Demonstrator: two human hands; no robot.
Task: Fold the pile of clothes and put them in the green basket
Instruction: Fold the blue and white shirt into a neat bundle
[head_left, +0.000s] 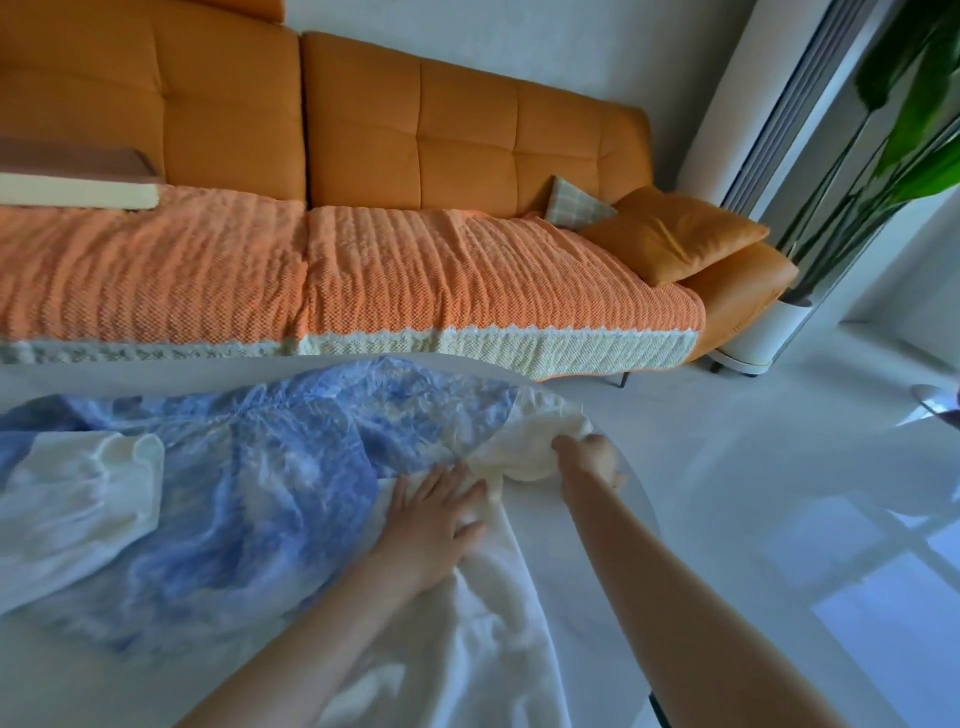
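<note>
A blue-and-white patterned garment with cream puffed sleeves lies spread across a white table. My left hand rests flat, fingers spread, on the cloth near its waist. My right hand grips the cream right sleeve at the table's right edge. The other cream sleeve lies at the left. White fabric of the garment runs toward me. No green basket is in view.
An orange sofa with a knitted orange cover stands right behind the table. Cushions lie at its right end. A potted plant stands at the right, over glossy white floor.
</note>
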